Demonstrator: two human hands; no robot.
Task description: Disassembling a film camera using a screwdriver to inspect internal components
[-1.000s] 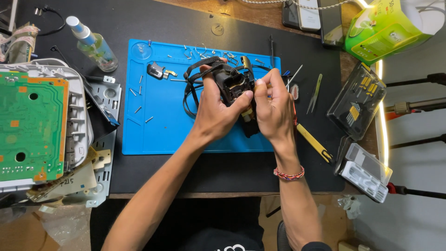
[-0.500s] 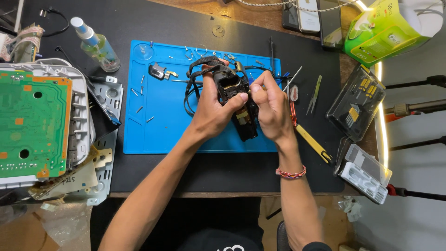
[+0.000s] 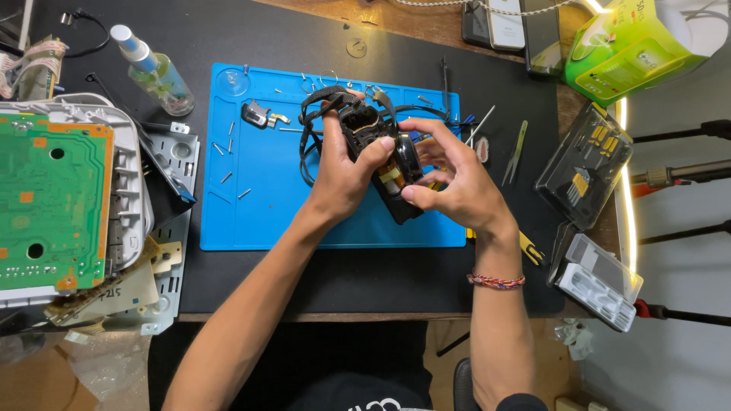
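A black camera body [image 3: 378, 156] with its casing partly off and a black strap [image 3: 314, 122] looping from it is held above the blue work mat [image 3: 259, 205]. My left hand [image 3: 346, 167] grips its left side, thumb across the top. My right hand [image 3: 449, 175] cups the right side, fingers curled around the round black part. Yellow tape and inner parts show between my hands.
Loose screws [image 3: 228, 148] and a small metal part [image 3: 257, 114] lie on the mat. A green circuit board [image 3: 49, 202] in a white casing sits at left, a spray bottle [image 3: 152, 72] behind it. Tweezers [image 3: 515, 152], tool cases [image 3: 586, 164] and a green box [image 3: 624, 46] are at right.
Both hands have shifted the camera slightly and turned it; my right hand now wraps further around its right side instead of pinching at its top.
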